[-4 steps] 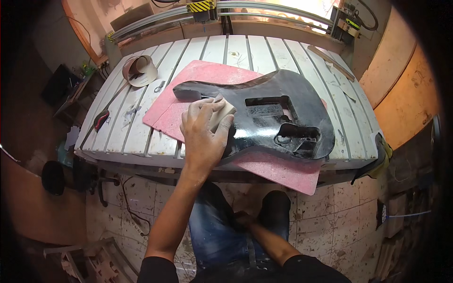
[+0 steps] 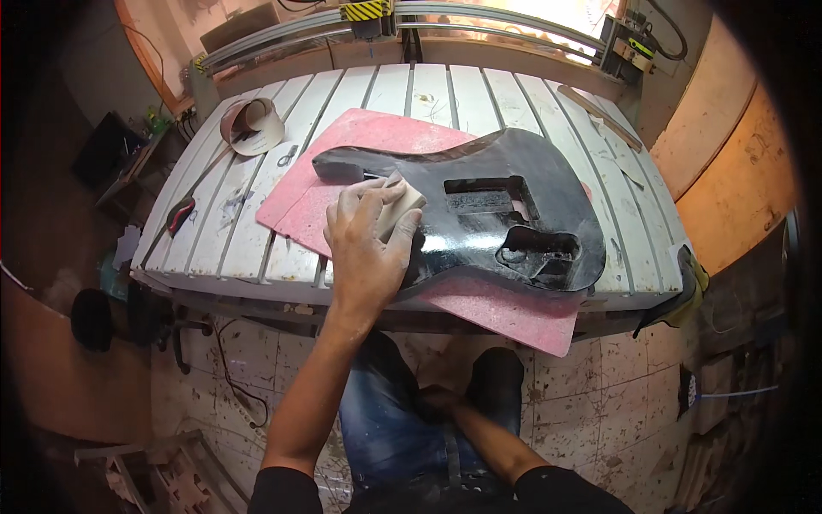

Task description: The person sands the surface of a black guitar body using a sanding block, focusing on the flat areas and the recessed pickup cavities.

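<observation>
A glossy black electric guitar body (image 2: 556, 184) with routed cavities lies flat on a pink foam board (image 2: 377, 128). My left hand (image 2: 364, 236), dusted with pale powder, presses a folded piece of sandpaper (image 2: 406, 202) against the left part of the body, beside the neck end. Its fingers curl over the top and the thumb lies along the near side. Below the table edge, my right hand (image 2: 439, 399) rests between my thighs in shadow, touching nothing on the table. I cannot make out its fingers.
The board sits on a white slatted table (image 2: 428, 90). A roll of sandpaper (image 2: 253, 127) and a red-and-black handled tool (image 2: 181, 214) are at the left. A wooden strip (image 2: 599, 116) lies at the far right. Behind runs a metal gantry rail (image 2: 497, 10).
</observation>
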The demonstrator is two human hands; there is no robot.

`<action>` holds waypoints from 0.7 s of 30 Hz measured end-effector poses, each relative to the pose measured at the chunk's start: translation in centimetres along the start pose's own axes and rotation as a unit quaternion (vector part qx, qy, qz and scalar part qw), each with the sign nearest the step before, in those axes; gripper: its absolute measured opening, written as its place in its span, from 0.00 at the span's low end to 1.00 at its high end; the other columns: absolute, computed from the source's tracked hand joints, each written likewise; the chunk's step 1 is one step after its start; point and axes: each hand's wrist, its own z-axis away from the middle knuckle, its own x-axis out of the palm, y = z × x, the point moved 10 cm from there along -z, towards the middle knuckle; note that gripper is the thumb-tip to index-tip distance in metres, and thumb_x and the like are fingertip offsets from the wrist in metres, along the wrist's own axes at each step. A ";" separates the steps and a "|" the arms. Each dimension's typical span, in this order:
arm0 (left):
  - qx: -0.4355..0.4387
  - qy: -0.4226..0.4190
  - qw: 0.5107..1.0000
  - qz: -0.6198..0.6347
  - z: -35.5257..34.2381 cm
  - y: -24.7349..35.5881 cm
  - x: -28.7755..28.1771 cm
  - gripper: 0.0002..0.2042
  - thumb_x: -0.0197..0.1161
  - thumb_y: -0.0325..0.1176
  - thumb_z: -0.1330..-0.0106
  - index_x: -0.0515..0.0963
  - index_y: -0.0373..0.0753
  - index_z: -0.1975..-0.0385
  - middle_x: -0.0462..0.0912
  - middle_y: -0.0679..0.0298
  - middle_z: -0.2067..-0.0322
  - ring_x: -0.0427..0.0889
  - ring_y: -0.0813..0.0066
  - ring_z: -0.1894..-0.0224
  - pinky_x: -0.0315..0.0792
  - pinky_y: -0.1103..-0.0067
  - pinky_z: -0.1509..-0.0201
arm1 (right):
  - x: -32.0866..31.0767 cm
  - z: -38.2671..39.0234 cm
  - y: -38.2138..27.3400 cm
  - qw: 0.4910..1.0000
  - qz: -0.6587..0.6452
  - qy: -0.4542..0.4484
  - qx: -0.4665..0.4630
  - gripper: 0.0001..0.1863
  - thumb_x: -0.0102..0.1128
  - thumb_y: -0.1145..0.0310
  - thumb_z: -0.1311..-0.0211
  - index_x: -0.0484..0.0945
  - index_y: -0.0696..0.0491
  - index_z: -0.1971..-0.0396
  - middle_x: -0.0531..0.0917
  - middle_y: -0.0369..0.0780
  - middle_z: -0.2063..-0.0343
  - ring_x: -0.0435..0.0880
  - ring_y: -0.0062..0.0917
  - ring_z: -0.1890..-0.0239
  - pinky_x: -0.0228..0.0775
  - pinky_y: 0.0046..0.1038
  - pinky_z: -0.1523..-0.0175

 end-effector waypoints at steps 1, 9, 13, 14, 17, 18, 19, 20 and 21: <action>-0.012 0.004 1.000 0.005 0.4 -0.4 -0.2 0.15 0.74 0.32 0.34 0.82 0.39 0.49 0.81 0.54 0.44 0.76 0.52 0.40 0.67 0.61 0.33 | -0.5 0.8 -1.0 0.992 0.069 0.028 -0.099 0.24 0.64 0.49 0.39 0.90 0.53 0.54 0.91 0.48 0.52 0.91 0.40 0.54 0.80 0.42 0.52; 0.013 -0.002 1.000 -0.013 0.1 0.0 0.1 0.15 0.73 0.33 0.35 0.83 0.41 0.49 0.81 0.56 0.44 0.75 0.52 0.41 0.66 0.60 0.33 | 0.7 -0.6 -4.1 0.947 0.305 0.081 -0.056 0.20 0.59 0.55 0.35 0.90 0.54 0.56 0.88 0.55 0.55 0.90 0.45 0.55 0.80 0.39 0.52; 0.015 0.003 1.000 -0.019 0.3 -0.1 -0.3 0.15 0.74 0.32 0.34 0.83 0.39 0.49 0.81 0.55 0.44 0.76 0.53 0.40 0.67 0.61 0.33 | 1.9 2.2 -4.6 0.996 -0.074 0.049 0.015 0.19 0.58 0.55 0.34 0.89 0.52 0.56 0.88 0.55 0.55 0.89 0.45 0.56 0.80 0.42 0.51; 0.013 0.005 1.000 -0.014 0.1 0.1 -0.2 0.15 0.74 0.32 0.34 0.83 0.39 0.49 0.81 0.55 0.44 0.76 0.53 0.40 0.67 0.61 0.33 | 1.0 2.1 -3.7 0.992 -0.115 0.057 0.016 0.18 0.59 0.56 0.34 0.89 0.52 0.57 0.88 0.55 0.56 0.90 0.45 0.56 0.80 0.42 0.51; 0.023 -0.005 1.000 0.007 -0.6 1.6 1.3 0.15 0.74 0.32 0.34 0.83 0.40 0.49 0.81 0.55 0.44 0.76 0.53 0.40 0.67 0.61 0.33 | -3.3 0.9 -2.8 0.972 0.138 0.162 -0.097 0.16 0.60 0.58 0.35 0.90 0.52 0.60 0.89 0.55 0.57 0.90 0.45 0.57 0.80 0.42 0.52; 0.020 -0.006 1.000 0.011 -0.5 1.4 1.2 0.15 0.73 0.34 0.34 0.83 0.41 0.49 0.81 0.56 0.44 0.75 0.52 0.40 0.66 0.59 0.34 | -3.6 0.8 -3.5 0.933 0.266 0.219 -0.102 0.15 0.60 0.59 0.36 0.90 0.52 0.61 0.89 0.55 0.58 0.90 0.45 0.57 0.80 0.42 0.52; 0.018 -0.008 1.000 0.016 -0.5 1.2 1.2 0.15 0.73 0.35 0.35 0.84 0.43 0.50 0.80 0.57 0.44 0.74 0.52 0.41 0.65 0.58 0.35 | -4.0 0.7 -3.1 0.885 0.383 0.262 -0.046 0.14 0.60 0.60 0.36 0.90 0.52 0.63 0.89 0.55 0.59 0.90 0.45 0.58 0.80 0.41 0.52; 0.016 -0.009 1.000 0.012 -0.3 0.8 1.1 0.15 0.73 0.35 0.35 0.84 0.43 0.50 0.80 0.57 0.44 0.74 0.52 0.41 0.65 0.58 0.35 | -3.5 0.5 -3.2 0.886 0.382 0.257 -0.048 0.14 0.60 0.60 0.36 0.90 0.52 0.63 0.89 0.55 0.59 0.90 0.45 0.58 0.80 0.41 0.52; 0.014 -0.006 1.000 0.007 -0.2 0.5 1.1 0.15 0.73 0.35 0.35 0.84 0.43 0.50 0.80 0.57 0.44 0.74 0.52 0.41 0.65 0.58 0.35 | -1.9 0.0 -3.6 0.906 0.360 0.203 -0.089 0.14 0.61 0.59 0.36 0.90 0.53 0.63 0.89 0.55 0.60 0.90 0.45 0.59 0.80 0.41 0.53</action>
